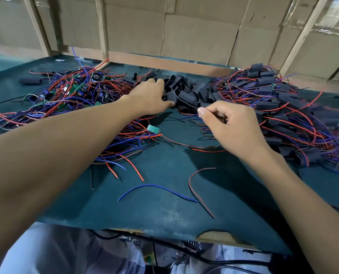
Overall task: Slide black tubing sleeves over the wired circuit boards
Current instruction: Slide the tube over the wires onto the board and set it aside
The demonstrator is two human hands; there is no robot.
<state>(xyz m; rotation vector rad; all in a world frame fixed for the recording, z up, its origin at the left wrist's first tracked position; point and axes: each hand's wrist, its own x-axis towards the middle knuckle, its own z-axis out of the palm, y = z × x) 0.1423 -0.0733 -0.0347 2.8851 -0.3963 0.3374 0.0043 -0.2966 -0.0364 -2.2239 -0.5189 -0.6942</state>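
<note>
A heap of loose black tubing sleeves (186, 89) lies at the back middle of the green table. My left hand (151, 97) reaches into its left edge, fingers and thumb closing round a sleeve; the fingertips are hidden among the sleeves. My right hand (232, 123) hovers just in front of the heap, thumb and curled fingers pinching thin wires; I cannot see a board in it. Bare wired circuit boards (75, 89) form a tangle at the left. Sleeved boards (279, 115) are piled at the right.
A single green board (152, 129) lies between my arms. Loose blue wire (154, 187) and red wire (196, 175) lie on the green mat (164, 210) near the front edge. Cardboard boxes and wooden framing (194, 36) close off the back.
</note>
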